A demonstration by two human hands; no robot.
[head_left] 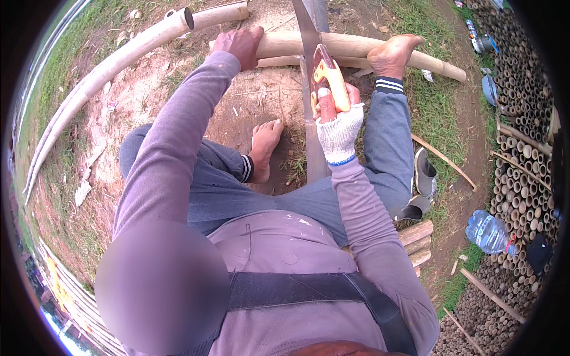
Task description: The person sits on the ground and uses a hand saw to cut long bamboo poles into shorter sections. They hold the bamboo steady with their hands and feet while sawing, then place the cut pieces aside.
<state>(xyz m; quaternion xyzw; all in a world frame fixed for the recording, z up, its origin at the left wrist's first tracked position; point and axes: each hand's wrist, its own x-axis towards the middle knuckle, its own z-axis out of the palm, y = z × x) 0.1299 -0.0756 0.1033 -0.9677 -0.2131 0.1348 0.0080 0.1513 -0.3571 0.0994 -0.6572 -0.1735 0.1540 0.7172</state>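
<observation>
Bamboo pole (353,45) lies across the grey beam (316,160). Left of the beam, the left hand (239,47) has its fingers wrapped on the pole. Just beside the beam, the right hand (332,113) has its fingers curled round the saw (309,38). Right of the beam, a bare foot (389,56) rests on the pole. To cut well, I think, keep the pole still and the saw straight. A bottle (490,231), far right of the beam, has marks too small to read
</observation>
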